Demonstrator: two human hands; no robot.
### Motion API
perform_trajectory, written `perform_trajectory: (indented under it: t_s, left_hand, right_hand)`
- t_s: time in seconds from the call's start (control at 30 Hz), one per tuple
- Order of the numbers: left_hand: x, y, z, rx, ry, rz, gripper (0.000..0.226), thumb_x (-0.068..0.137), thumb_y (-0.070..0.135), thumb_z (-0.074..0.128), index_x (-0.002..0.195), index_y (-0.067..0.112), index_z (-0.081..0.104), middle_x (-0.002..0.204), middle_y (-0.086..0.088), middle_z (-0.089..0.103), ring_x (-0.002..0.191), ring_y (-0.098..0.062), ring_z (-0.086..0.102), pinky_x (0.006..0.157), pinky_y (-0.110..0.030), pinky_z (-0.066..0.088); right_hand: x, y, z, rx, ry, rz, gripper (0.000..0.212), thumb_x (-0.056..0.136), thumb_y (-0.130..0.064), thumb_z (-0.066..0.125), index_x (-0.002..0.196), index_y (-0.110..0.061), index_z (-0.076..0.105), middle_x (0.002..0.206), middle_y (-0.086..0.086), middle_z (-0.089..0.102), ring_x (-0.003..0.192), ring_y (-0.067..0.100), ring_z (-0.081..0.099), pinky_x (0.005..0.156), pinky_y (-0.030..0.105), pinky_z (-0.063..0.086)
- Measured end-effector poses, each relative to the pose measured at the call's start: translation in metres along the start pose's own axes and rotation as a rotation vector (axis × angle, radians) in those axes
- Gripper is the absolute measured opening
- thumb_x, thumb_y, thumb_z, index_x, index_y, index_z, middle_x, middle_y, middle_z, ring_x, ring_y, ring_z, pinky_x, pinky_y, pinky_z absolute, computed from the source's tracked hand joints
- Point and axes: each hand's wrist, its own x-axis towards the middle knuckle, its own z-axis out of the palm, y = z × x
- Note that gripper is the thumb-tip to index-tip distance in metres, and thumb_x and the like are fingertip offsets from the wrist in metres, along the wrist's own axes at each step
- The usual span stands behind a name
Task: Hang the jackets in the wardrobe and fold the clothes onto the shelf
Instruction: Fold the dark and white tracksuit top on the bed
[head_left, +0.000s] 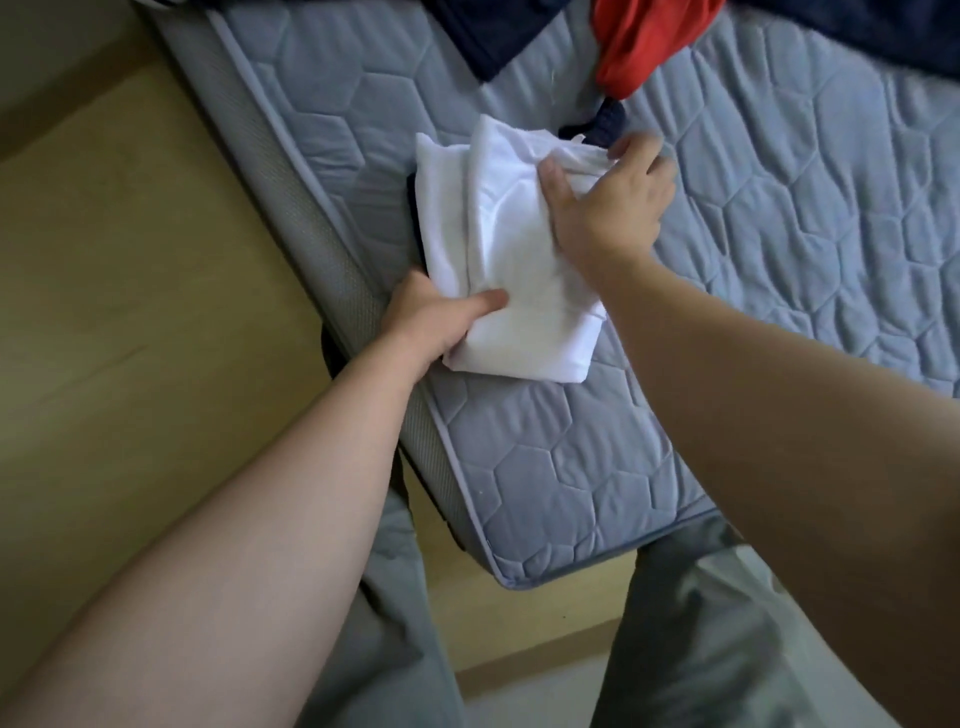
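A folded white garment (498, 244) lies on the grey quilted mattress (571, 467), close to its left edge, with a dark folded piece (415, 218) showing beneath it. My left hand (436, 312) grips the near left corner of the white garment, thumb on top and fingers hidden underneath. My right hand (608, 202) holds the far right side of it, thumb on the cloth and fingers curled over a bunched edge. A red garment (639, 41) and dark navy clothes (493, 31) lie further back on the mattress.
The mattress corner points toward me, between my grey trouser legs (717, 639). A tan wooden floor (130, 260) runs along the left side. More navy cloth (883, 26) covers the far right of the bed.
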Motion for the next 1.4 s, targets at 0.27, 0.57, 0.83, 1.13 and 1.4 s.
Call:
perform_trajectory:
  t_s: [0.27,0.57,0.83,1.13,1.4]
  left_hand:
    - [-0.058,0.045,-0.024,-0.092,-0.227,0.088,0.026,0.082,0.036,0.078,0.096,0.019,0.066,0.094,0.003,0.071,0.086,-0.012,0.068,0.070,-0.023,0.053]
    - [-0.249,0.097,-0.183,-0.093,-0.371,0.117,0.031,0.085,0.034,0.074,0.106,0.011,0.070,0.099,-0.003,0.077,0.089,-0.021,0.074,0.085,-0.038,0.060]
    - [-0.377,0.112,-0.318,-0.025,-0.236,0.225,0.015,0.080,0.012,0.077,0.093,0.012,0.072,0.078,-0.001,0.077,0.066,-0.014,0.073,0.054,-0.023,0.054]
    - [-0.494,-0.013,-0.345,-0.309,-0.044,0.250,0.029,0.079,0.010,0.077,0.106,0.019,0.070,0.095,0.002,0.078,0.086,-0.015,0.075,0.074,-0.029,0.057]
    - [-0.602,-0.112,-0.433,0.432,0.485,0.359,0.037,0.078,0.018,0.056,0.110,0.034,0.051,0.088,0.012,0.066,0.077,-0.013,0.063,0.061,-0.031,0.050]
  right_hand:
    - [-0.075,0.013,-0.060,0.291,-0.362,0.629,0.091,0.071,-0.088,0.049,0.118,-0.012,0.065,0.112,0.002,0.068,0.102,0.025,0.065,0.095,0.035,0.050]
    - [-0.260,-0.140,-0.171,0.307,-0.285,0.544,0.097,0.082,-0.079,0.048,0.144,-0.005,0.044,0.138,0.014,0.056,0.119,0.033,0.057,0.100,0.041,0.047]
    - [-0.371,-0.260,-0.245,0.220,-0.459,0.224,0.069,0.102,-0.057,0.028,0.139,-0.004,0.050,0.134,0.017,0.057,0.118,0.035,0.056,0.100,0.043,0.048]
    - [-0.488,-0.264,-0.265,-0.189,-0.559,-0.261,0.047,0.095,-0.043,0.052,0.125,-0.007,0.051,0.119,0.014,0.060,0.107,0.032,0.061,0.088,0.039,0.051]
    - [-0.618,-0.316,-0.255,-0.488,-0.085,-1.628,0.129,0.073,-0.021,0.080,0.156,-0.032,-0.019,0.164,0.011,-0.021,0.151,0.039,-0.013,0.120,0.060,0.008]
